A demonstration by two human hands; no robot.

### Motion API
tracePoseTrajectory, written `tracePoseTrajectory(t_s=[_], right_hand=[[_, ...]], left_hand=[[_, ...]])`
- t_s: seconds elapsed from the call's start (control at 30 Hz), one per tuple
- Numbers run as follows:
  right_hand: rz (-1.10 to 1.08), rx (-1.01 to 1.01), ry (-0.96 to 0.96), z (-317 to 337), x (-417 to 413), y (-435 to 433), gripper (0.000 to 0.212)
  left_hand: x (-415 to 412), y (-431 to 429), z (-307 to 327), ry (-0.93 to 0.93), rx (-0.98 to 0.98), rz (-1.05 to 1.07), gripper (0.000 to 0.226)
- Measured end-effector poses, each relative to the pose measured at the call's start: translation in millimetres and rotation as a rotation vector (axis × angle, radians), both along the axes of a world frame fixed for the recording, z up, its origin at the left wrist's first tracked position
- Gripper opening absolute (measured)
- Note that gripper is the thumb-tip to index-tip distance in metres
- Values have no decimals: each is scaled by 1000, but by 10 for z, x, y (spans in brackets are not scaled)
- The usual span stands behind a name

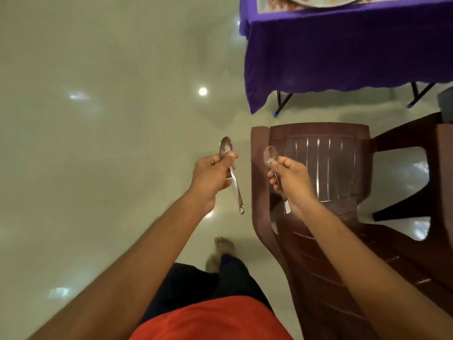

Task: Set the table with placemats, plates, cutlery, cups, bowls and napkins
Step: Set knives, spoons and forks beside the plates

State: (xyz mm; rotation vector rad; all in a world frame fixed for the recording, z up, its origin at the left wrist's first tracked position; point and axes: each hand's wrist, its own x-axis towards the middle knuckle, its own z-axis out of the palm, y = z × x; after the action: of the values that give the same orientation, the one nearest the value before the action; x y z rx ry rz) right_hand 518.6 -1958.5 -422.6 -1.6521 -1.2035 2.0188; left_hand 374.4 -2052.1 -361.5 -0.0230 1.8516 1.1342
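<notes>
Left hand [212, 177] has its fingers [226, 184] clenched round the left spoon [235, 187]; right hand [293, 182] is grasping the right spoon [270, 155]. Bowls point forward, one spoon per hand, probably so each can go to its own setting. Both are in mid-air beside the chair [318, 155], well apart from the purple-clothed desk [343, 45], where a plate [318, 0] sits on a placemat [269, 7].

Both bare arms reach forward, nearly straight. The left hand [210, 177], just left of the brown chair [318, 148], grips a spoon [226, 146] by the handle, thumb near the bowl, bowl pointing away. The right hand [291, 180], over the chair, grips a second spoon [269, 154] the same way. The hands are apart. A bare foot [223, 244] shows left of the chair.
</notes>
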Motion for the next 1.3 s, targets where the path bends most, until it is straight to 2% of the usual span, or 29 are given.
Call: tracePoseTrajectory(t_s=[0.1,0.23,0.37,0.47,0.57,0.73,0.83,1.07,1.2,1.3], right_hand=[[-108,93,-14,112,-332,209,15],[-216,202,-38,263,-773,637,15],[-289,388,-128,403,-1376,1220,43],[-316,506,-140,517,-1797,1631,51],[-303,513,-233,556,-2152,2034,57],[-210,594,-449,385,-2537,2722,34],[-239,620,-490,310,-2695,3184,17],[-211,641,-674,210,-2643,4354,27],[-236,722,-770,251,-2367,4948,20],[-301,667,-868,192,-2063,5324,24]], left_hand=[[-435,310,12,-32,19,-65,31],[-1102,922,62,-29,79,-166,26],[-1850,1733,144,-4,131,-294,24],[-2389,2339,224,10,166,-378,22],[-2881,2891,286,23,167,-430,14],[-3382,3730,238,-13,162,-455,12],[-3547,4270,145,1,149,-506,16],[-3490,5488,-18,-18,99,-619,18],[-3222,6139,41,-65,118,-761,14],[-2984,6582,84,-99,142,-900,21]])
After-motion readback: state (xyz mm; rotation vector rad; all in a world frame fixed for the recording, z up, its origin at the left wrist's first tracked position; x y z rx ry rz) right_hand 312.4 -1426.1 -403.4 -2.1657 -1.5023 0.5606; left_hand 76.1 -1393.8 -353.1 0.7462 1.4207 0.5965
